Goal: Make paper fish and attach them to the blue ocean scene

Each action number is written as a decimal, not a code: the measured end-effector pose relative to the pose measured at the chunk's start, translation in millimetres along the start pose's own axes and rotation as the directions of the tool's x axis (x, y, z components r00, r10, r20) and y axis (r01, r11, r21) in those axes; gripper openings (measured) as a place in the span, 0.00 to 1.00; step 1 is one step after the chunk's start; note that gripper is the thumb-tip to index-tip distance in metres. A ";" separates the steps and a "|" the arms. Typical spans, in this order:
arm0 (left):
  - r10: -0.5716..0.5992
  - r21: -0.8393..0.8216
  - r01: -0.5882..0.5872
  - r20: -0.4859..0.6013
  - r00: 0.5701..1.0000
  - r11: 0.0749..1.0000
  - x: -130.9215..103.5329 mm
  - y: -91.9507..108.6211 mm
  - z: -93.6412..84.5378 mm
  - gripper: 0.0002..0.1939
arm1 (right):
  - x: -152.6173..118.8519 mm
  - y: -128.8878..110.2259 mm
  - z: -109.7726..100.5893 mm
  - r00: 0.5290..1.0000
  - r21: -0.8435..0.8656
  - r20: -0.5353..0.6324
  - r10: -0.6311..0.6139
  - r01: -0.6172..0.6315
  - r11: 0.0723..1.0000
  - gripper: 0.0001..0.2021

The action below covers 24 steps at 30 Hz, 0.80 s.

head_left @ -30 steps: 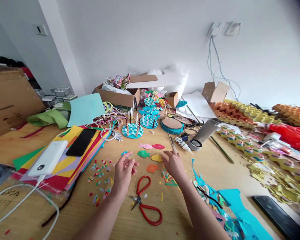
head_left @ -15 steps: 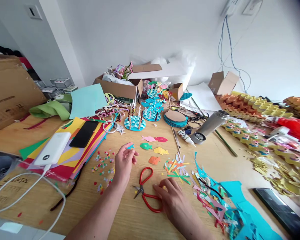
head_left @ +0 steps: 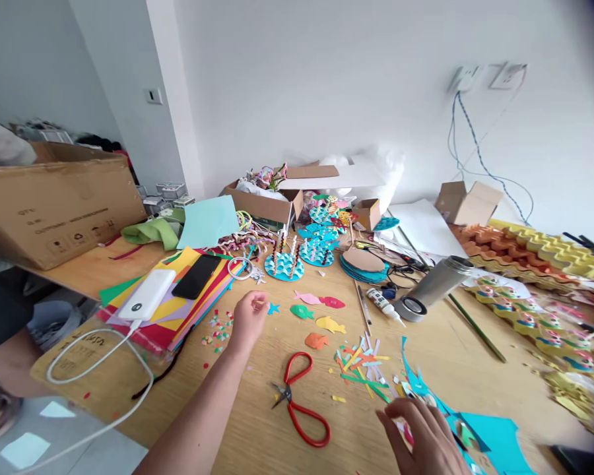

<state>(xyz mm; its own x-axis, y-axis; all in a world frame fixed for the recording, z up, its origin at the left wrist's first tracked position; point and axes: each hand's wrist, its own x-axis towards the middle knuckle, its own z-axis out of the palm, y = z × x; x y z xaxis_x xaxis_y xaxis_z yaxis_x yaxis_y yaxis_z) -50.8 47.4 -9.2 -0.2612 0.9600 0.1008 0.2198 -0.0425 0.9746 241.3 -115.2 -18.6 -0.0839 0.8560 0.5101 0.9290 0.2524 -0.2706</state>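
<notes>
My left hand (head_left: 250,318) is closed in a pinch on a blue paper fish (head_left: 274,308), whose tail end sticks out past the fingertips. To its right lie cut paper fish: pink (head_left: 307,298), red (head_left: 332,302), green (head_left: 301,311), yellow (head_left: 330,324) and orange (head_left: 317,340). My right hand (head_left: 422,435) hovers at the lower right by the paper scraps, fingers bent and thumb apart, with nothing visible in it. Between my hands, red-handled scissors (head_left: 309,422) lie on the table with handles spread. A yellow scrap (head_left: 338,398) lies right of them.
Coloured sheets (head_left: 178,323), a white power bank (head_left: 148,294) and a black phone (head_left: 197,277) lie left. Wavy blue pieces (head_left: 284,267) stand behind the fish. A glue bottle (head_left: 383,303), a metal flask (head_left: 440,280) and blue sheet scraps (head_left: 495,442) are on the right.
My right hand has moved away from the scissors, rightward to the scraps. The blue fish in my left hand now points right, near the green fish. My view has shifted left and up.
</notes>
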 end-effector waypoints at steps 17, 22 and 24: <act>-0.226 0.656 0.001 0.258 0.939 0.755 51.1 0.9 18.3 0.15 | 90.3 -47.4 42.3 0.991 0.382 -0.082 0.108 -0.069 0.921 0.10; -0.229 0.522 0.059 0.267 0.936 0.851 51.8 -5.3 13.9 0.09 | 89.2 -50.3 50.6 0.983 0.466 -0.047 0.178 -0.136 0.874 0.12; -0.209 0.414 0.073 0.294 0.933 0.907 44.2 -1.2 15.2 0.07 | 92.7 -53.0 49.9 0.970 0.535 0.034 0.242 -0.222 0.815 0.14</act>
<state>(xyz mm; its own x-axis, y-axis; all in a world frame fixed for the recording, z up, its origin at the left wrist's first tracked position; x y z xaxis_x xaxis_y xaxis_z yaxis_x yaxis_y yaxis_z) -48.3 94.1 -9.0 -0.0130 0.9856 -0.1686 0.5699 0.1459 0.8086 166.3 -26.7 2.3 0.1305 0.9066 0.4012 0.5829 0.2571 -0.7708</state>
